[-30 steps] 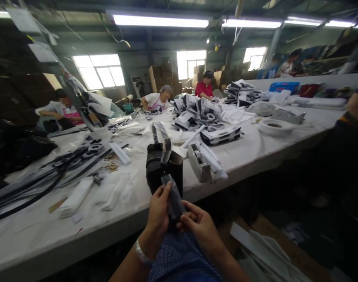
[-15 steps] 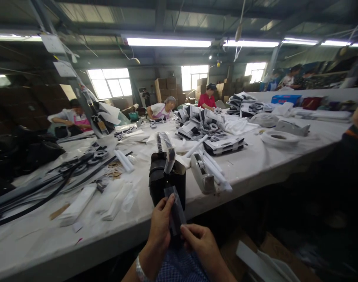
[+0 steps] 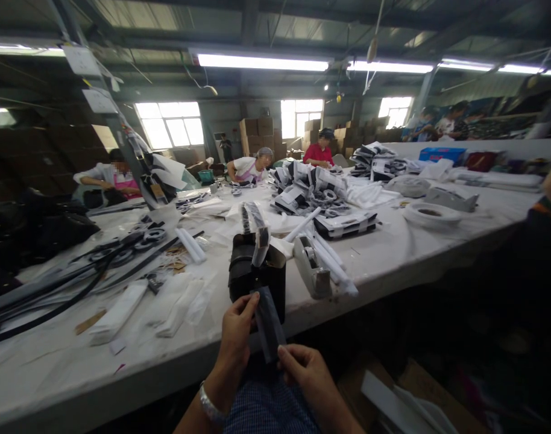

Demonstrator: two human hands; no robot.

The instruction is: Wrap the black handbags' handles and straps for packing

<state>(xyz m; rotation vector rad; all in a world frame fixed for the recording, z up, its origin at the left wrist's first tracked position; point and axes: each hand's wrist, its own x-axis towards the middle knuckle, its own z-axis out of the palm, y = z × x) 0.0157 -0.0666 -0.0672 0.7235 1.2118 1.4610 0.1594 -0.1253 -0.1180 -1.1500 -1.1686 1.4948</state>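
A clear plastic sleeve (image 3: 270,322), narrow and flat, stretches between my two hands in front of the table's edge. My left hand (image 3: 237,322) pinches its upper left edge between thumb and fingers. At the lower right edge, my right hand (image 3: 305,364) is closed on the same sleeve. Just behind stands a black handbag (image 3: 246,274) on the table, upright, its handle (image 3: 260,238) wrapped in clear film and white material. The sleeve and my left hand cover part of the bag's lower front.
Right of the bag sits a tape dispenser (image 3: 312,268) beside white rolls (image 3: 332,265). White strips (image 3: 119,313) and black straps (image 3: 108,268) lie to the left. A pile of wrapped pieces (image 3: 309,187) rises behind. Co-workers (image 3: 252,166) sit across the table (image 3: 393,259).
My left hand has moved slightly left and its hold on the sleeve has shifted to the edge, leaving more of the sleeve visible. My right hand stays nearly in place.
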